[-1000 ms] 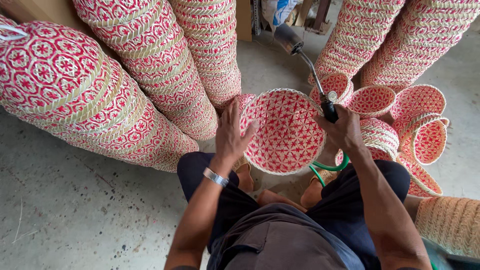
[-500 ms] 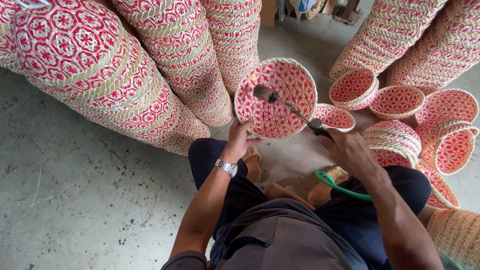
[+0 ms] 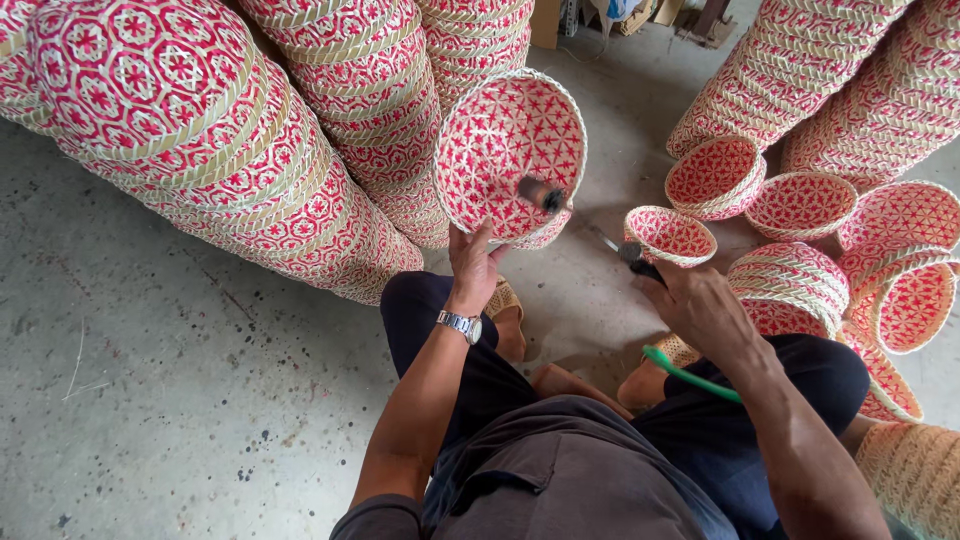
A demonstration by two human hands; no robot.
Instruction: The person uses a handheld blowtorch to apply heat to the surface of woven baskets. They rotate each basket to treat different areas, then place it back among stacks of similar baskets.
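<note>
Head view: blurred tool tip (image 3: 541,192) inside basket (image 3: 510,155).

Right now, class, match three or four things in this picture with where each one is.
1. round red-and-cream woven basket
2. silver wristwatch
3. thin green hose
4. metal-nozzled torch tool

a. on the left wrist
b. gripped in the right hand
c. held up by the left hand
d. under the right forearm

Pairs: 1-c, 2-a, 3-d, 4-b

Even, soft daylight — faint shadows, sharp focus, slight wide-angle bending at the edges.
</note>
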